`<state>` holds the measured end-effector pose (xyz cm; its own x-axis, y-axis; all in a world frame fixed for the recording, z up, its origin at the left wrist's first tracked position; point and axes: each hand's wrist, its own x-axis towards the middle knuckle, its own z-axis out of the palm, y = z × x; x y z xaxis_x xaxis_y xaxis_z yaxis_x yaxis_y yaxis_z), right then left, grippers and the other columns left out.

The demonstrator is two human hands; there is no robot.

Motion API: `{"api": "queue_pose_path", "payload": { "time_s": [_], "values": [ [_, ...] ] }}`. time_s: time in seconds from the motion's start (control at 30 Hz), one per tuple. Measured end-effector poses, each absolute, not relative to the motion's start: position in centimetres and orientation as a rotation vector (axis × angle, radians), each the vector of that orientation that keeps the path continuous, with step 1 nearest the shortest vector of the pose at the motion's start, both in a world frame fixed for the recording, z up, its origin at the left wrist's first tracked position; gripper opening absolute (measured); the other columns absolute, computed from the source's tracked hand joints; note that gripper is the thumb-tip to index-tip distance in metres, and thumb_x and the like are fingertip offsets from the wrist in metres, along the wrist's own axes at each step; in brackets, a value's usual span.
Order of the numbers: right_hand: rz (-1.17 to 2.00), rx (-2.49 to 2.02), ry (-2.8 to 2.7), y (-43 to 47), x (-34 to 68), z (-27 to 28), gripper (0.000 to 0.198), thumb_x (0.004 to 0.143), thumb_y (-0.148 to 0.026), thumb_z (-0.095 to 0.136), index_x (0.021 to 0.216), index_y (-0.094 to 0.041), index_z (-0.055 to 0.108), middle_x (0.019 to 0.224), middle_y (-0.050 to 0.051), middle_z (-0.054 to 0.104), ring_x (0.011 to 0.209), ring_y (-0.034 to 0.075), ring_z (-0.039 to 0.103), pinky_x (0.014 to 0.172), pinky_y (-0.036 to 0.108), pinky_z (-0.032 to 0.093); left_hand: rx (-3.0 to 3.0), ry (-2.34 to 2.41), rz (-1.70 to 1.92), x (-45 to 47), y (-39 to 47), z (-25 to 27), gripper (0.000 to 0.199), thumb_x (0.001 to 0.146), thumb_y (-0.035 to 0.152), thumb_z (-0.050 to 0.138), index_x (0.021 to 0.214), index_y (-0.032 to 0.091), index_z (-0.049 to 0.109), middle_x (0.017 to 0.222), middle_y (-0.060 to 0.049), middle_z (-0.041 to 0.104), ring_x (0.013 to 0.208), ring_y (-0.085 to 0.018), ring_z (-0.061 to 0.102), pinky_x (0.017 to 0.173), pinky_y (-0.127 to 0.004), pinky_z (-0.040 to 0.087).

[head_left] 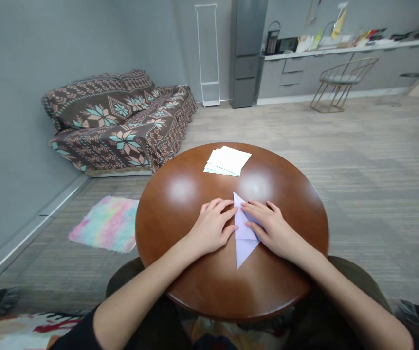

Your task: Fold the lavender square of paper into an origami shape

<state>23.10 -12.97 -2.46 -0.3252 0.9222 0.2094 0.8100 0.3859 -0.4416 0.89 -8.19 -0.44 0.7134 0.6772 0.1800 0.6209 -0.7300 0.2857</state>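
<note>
A lilac sheet of paper, folded into a narrow pointed shape, lies on the round brown table with one tip away from me and one toward me. A crease crosses its lower part. At its left edge is my left hand, open, with the index fingertip and thumb tip touching the paper. My right hand rests over the paper's right side, its fingers stretched out and the thumb apart, fingertips pressing on the surface. Part of the paper's right side is hidden beneath it.
A fanned stack of pale paper sheets lies at the table's far side. Beyond stand a sofa with a patterned cover, a fluffy pastel mat, a grey fridge, a kitchen counter and a wire-backed chair.
</note>
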Motion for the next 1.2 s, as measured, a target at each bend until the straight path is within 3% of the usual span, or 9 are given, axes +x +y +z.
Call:
{"api": "queue_pose_path", "payload": {
  "time_s": [0.17,0.4,0.9,1.2],
  "values": [
    [0.337,-1.492,-2.276,-13.2,22.6,-2.2,0.048,0.102,-0.035,0.047,0.146,-0.019,0.053,0.153,0.016,0.051,0.146,0.034,0.042,0.116,0.07,0.025,2.727,1.12,0.428,1.3,-8.3,-1.0,0.049,0.098,0.039,0.052,0.143,0.021,0.054,0.148,-0.009,0.056,0.136,-0.03,0.044,0.112,-0.05,0.034],
    [0.206,-1.528,-2.33,-13.1,21.8,-3.0,0.053,0.103,-0.034,0.043,0.15,-0.011,0.047,0.155,0.019,0.047,0.147,0.032,0.041,0.118,0.069,0.025,2.754,1.151,0.455,1.7,-8.3,-1.2,0.049,0.098,0.037,0.05,0.143,0.018,0.052,0.148,-0.01,0.056,0.135,-0.03,0.045,0.111,-0.05,0.035],
    [0.089,-1.407,-2.367,-13.4,21.5,-3.0,0.051,0.101,-0.027,0.045,0.151,-0.015,0.047,0.153,0.018,0.05,0.143,0.031,0.047,0.119,0.067,0.028,2.88,1.047,0.438,1.5,-8.7,-1.3,0.048,0.101,0.031,0.041,0.145,0.014,0.051,0.152,-0.011,0.051,0.141,-0.031,0.04,0.115,-0.049,0.033],
    [0.137,-1.392,-2.395,-14.1,21.9,-2.8,0.05,0.101,-0.029,0.046,0.148,-0.013,0.05,0.153,0.018,0.05,0.144,0.03,0.047,0.119,0.064,0.03,2.887,1.129,0.373,1.6,-8.8,-1.5,0.054,0.104,0.041,0.035,0.148,0.011,0.047,0.156,-0.014,0.047,0.144,-0.03,0.039,0.119,-0.048,0.029]
  ]
}}
